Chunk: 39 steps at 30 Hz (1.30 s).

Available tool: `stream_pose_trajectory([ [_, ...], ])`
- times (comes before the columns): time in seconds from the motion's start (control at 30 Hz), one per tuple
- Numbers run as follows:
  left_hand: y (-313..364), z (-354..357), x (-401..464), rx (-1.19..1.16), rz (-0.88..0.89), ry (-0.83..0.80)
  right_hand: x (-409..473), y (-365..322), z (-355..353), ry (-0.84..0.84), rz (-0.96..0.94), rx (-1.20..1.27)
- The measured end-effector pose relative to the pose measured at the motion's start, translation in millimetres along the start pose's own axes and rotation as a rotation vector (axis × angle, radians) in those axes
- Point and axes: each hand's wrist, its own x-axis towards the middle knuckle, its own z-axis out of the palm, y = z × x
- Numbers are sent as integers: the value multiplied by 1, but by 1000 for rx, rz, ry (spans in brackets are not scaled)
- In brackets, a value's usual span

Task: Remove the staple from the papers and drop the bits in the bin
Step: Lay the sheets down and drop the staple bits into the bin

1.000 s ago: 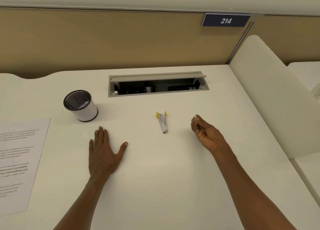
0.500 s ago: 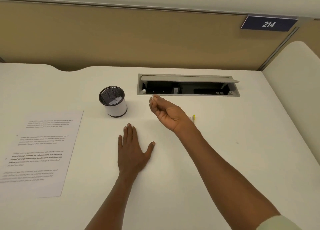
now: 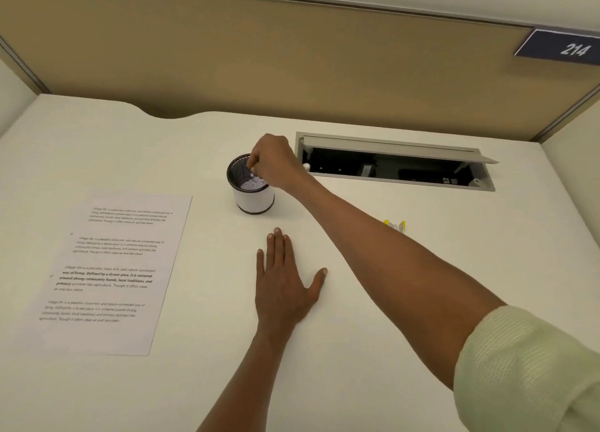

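White desk (image 3: 373,301): right hand (image 3: 272,163) fingers curled together over bin (image 3: 251,184), staple too small to see tbh. Left hand (image 3: 285,288) flat, holds nothing. Papers (image 3: 107,269) sit left of bin. Risk imo: bit bounces off the rim.

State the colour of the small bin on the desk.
The bin has a white side wall with a black mesh rim and dark base, seen in the head view.

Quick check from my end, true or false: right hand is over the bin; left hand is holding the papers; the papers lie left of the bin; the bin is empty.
1. The right hand is over the bin: true, fingertips at its mouth.
2. The left hand holds the papers: false, it lies flat on the desk, apart from them.
3. The papers lie left of the bin: true.
4. The bin is empty: false, pale scraps show inside.
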Motion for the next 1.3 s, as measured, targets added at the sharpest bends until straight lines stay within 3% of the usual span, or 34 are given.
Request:
stream_pose_trajectory([
  [0.2, 1, 0, -1, -7, -2, -2, -1, -13, 2, -132, -116, -375],
  [0.4, 1, 1, -1, -14, -1, 10, 8, -3, 9, -75, -230, -435],
  [0.57, 1, 0, -1, -1, 1, 7, -2, -3, -2, -94, -188, -448],
  [0.87, 1, 2, 0, 5, -2, 3, 2, 7, 2, -16, -355, -530],
  [1.07, 1, 0, -1, 26, -3, -6, -2, 18, 8, 45, -345, -381],
  [1.3, 2, 0, -2, 31, -2, -10, -49, 34, -5, 349, -170, 239],
])
